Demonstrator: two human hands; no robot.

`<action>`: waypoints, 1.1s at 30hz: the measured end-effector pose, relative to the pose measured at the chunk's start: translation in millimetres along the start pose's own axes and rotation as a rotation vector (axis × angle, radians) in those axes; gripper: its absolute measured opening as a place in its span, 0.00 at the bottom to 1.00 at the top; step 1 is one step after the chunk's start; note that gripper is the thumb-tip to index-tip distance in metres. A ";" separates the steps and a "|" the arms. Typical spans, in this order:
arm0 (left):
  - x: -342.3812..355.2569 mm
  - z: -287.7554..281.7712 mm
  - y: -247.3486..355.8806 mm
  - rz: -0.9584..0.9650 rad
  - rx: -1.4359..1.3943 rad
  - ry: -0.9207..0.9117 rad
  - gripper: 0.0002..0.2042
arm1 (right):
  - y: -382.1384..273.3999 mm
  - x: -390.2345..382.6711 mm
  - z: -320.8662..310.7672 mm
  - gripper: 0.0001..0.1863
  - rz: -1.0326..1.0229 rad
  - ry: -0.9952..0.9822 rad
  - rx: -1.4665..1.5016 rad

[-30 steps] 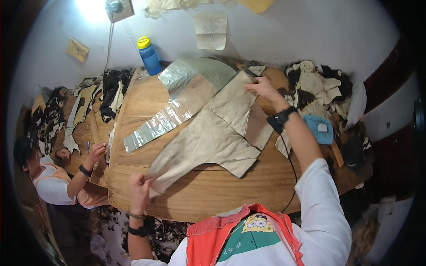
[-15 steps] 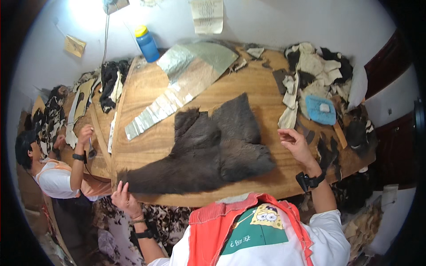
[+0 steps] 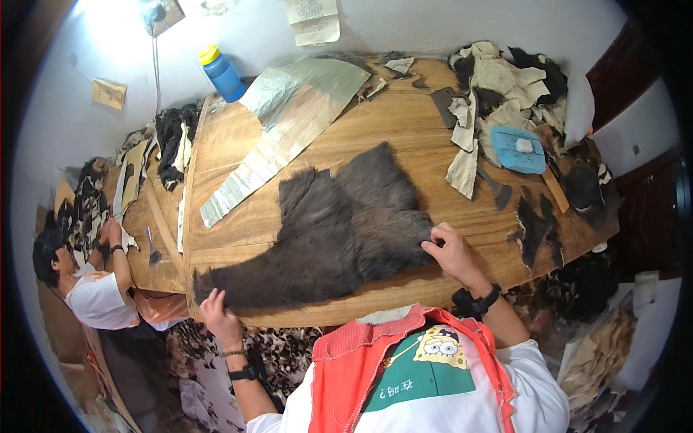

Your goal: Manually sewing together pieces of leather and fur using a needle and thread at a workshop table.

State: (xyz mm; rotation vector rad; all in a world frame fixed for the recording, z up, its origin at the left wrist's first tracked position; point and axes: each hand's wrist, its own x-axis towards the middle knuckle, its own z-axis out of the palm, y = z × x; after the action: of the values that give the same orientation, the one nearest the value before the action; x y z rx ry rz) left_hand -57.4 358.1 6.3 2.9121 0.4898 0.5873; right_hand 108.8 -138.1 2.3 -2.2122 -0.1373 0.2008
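A dark brown fur piece [image 3: 317, 245] lies fur side up on the wooden table [image 3: 382, 126], in irregular panels. My left hand [image 3: 220, 314] is at its narrow left end, fingertips on the edge and fingers apart. My right hand [image 3: 444, 249] pinches its right edge. Behind the fur lies a curved, shiny foil-like sheet [image 3: 292, 119] with a long narrow arm.
Pale and dark hide scraps [image 3: 505, 79], a blue pad [image 3: 516, 149] and a wooden strip [image 3: 554, 187] are at right. A blue bottle [image 3: 224, 76] stands at the back. A co-worker [image 3: 94, 296] works at the left among more scraps, strips and a scraper [image 3: 153, 249].
The piece has been turned over from pale underside to fur side up. My right hand has come down from the far edge, opened, then closed on the right edge. The co-worker's hands moved left.
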 end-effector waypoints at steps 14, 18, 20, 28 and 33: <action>183.9 146.6 263.4 0.243 -0.360 -0.385 0.10 | -37.3 101.8 49.7 0.36 -0.461 -0.146 -0.493; 199.8 162.8 245.3 0.190 -0.626 -0.600 0.08 | -27.7 114.0 60.1 0.39 -0.380 -0.232 -0.586; 198.2 162.2 234.9 0.205 -0.781 -0.551 0.07 | -26.0 112.9 60.4 0.39 -0.356 -0.233 -0.580; 195.7 145.3 256.3 0.221 -0.537 -0.245 0.12 | -22.3 109.3 40.2 0.33 -0.412 -0.139 -0.257; 140.1 50.2 153.9 0.239 -0.702 -0.091 0.06 | 5.5 39.9 -18.4 0.29 -0.122 0.319 -0.296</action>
State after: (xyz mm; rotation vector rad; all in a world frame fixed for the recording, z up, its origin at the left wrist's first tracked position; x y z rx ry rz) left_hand 128.9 258.0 39.2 2.3115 -0.0796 0.5154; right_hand 151.6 -149.0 5.1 -2.4864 -0.1311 -0.2554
